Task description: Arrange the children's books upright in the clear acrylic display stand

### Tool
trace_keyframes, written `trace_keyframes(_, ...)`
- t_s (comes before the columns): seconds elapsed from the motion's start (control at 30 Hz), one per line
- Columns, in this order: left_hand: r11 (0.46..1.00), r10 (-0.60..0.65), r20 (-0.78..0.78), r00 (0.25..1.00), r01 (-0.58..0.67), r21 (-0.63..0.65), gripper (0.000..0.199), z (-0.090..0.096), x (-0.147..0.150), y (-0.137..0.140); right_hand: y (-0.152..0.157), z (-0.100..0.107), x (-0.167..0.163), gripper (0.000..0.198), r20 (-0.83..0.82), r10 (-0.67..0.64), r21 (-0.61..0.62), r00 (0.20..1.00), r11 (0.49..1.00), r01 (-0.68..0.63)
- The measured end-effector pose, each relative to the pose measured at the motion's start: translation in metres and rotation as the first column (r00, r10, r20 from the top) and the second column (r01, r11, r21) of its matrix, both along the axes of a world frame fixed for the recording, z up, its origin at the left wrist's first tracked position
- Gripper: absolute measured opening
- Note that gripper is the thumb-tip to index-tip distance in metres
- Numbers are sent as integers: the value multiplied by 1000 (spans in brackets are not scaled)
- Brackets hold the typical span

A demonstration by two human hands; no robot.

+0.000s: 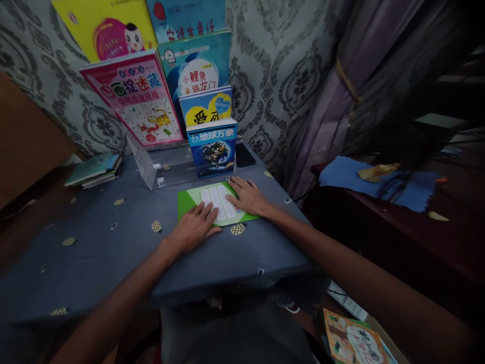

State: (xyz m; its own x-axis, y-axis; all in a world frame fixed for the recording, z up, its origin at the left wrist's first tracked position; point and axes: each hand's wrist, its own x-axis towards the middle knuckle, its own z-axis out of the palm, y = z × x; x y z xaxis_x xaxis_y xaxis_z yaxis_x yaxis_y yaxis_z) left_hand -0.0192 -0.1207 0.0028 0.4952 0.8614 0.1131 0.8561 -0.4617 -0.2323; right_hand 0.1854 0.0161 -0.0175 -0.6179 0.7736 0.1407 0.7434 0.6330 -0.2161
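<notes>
A green book [185,202] with a pale text panel lies flat near the middle of the table. My left hand [196,227] rests palm down on its near left part, fingers spread. Across the book's right side lies my right hand [248,196], also flat with the fingers stretched out. Just behind the book, a clear display stand [149,172] holds several upright picture books. The blue book with a globe on its cover [212,154] stands in front, and the pink book [138,101] leans at the left.
A dark phone [244,154] lies right of the stand. Several thin books [94,169] are stacked at the left. Patterned cloth [273,65] hangs behind the table [125,263]. A blue cloth [341,177] lies on a surface at the right, and an orange book [352,338] sits low at bottom right.
</notes>
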Motion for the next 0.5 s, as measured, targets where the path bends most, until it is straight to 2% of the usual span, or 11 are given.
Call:
trace_keyframes(0.17,990,-97,-72,993,103,95,44,-7,0,-3,-1,-5,15,67,-15,67,11,998,998,-67)
trace_keyframes(0.37,975,-134,-170,976,161,153,38,-3,0,-5,-30,2,46,58,-121,186,-67,975,979,-195)
trace_keyframes(0.5,966,-162,-109,981,180,188,32,-3,-4,-9,-51,-1,68,52,-234,255,-56,938,960,-274)
